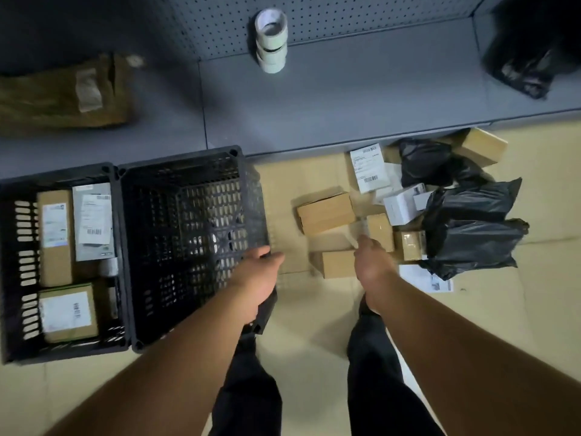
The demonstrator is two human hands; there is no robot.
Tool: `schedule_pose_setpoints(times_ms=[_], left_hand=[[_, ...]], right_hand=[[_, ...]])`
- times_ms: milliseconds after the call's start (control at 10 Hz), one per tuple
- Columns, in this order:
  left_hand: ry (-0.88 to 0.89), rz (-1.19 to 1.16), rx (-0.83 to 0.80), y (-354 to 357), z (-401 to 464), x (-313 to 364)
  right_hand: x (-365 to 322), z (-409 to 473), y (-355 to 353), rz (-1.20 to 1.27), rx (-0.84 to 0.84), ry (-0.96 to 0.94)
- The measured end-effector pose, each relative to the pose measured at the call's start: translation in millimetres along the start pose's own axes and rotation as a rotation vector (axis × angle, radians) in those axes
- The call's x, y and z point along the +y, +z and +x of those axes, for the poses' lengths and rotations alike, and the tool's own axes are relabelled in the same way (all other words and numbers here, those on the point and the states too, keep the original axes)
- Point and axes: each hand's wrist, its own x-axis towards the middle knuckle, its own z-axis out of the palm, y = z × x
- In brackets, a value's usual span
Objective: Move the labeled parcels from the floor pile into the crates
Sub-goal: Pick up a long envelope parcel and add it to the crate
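Head view: left hand (256, 280) grips slotted plastic crate (191, 215); right hand's (374, 262) grip seemingly spread.

Crates (188, 228) look like matt black plastic lattice. Parcels near the right hand (372, 262): plain brown cardboard boxes (325, 212), crinkly glossy black poly bags (471, 243), paper labels (369, 168). Shelf (345, 99) is smooth grey painted metal.

Right hand (372, 262) fingers blurred; left crate (12, 272) cut off at the edge

Black slatted crates (188, 215) — brown boxes (325, 212), black bags (471, 240).
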Motion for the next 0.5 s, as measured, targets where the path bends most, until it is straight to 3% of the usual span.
schedule_pose_setpoints(times_ms=[200, 300, 500], left_hand=[[-0.071, -0.098, 0.073, 68.5, 10.8, 31.2], [-0.073, -0.103, 0.078, 93.9, 26.7, 40.5], [-0.103, -0.039, 0.074, 117.1, 74.6, 48.0]], right_hand=[[-10.5, 43.0, -54.7, -0.289, -0.126, -0.129], [-6.3, 79.7, -68.7, -0.103, -0.122, -0.163], [-11.2, 136.4, -57.8, -0.327, -0.154, -0.193]])
